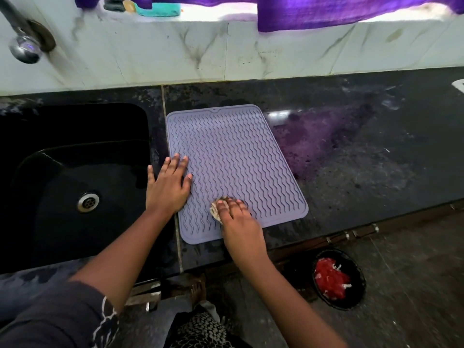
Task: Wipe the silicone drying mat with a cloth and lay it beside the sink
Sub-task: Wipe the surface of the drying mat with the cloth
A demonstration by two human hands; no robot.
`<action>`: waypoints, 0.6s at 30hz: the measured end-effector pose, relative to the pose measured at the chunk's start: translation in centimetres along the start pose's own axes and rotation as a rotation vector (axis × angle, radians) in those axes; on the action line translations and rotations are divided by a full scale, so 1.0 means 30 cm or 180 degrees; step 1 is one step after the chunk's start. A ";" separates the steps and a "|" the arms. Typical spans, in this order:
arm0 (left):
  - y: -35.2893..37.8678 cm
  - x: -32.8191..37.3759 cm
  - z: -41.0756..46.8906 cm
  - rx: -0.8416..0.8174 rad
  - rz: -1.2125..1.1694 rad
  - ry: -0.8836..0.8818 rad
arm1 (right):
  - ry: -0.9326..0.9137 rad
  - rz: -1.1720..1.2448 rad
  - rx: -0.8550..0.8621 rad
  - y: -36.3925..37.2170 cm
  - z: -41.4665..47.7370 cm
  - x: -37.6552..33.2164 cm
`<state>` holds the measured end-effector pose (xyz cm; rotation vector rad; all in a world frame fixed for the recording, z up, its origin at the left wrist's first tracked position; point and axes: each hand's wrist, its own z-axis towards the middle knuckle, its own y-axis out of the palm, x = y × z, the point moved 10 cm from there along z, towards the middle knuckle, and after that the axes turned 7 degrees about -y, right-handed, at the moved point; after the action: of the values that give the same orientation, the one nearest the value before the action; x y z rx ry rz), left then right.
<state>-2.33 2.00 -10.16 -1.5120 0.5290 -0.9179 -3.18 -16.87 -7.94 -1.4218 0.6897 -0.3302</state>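
Observation:
A lavender silicone drying mat [236, 156] with wavy ridges lies flat on the black counter, just right of the black sink [72, 182]. My left hand [169, 183] rests flat on the mat's left edge, fingers straight and spread. My right hand [236, 219] presses a small pale cloth [217, 209] onto the mat near its front edge. Most of the cloth is hidden beneath the fingers, which lie over it, fairly straight.
The black stone counter [364, 159] stretches to the right, wet and shiny. A tap [23, 43] hangs over the sink at the far left. A purple curtain [326, 11] hangs above the tiled wall. On the floor below stands a black bin [337, 277] with red scraps.

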 end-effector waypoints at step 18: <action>-0.066 -0.080 -0.023 0.0368 -0.0810 -0.0542 | -0.0003 0.0154 0.0297 -0.007 0.119 0.035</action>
<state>-4.63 3.79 -8.85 -1.5570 0.1592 -0.9855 -0.14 -14.70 -7.97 -1.3148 0.6981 -0.3198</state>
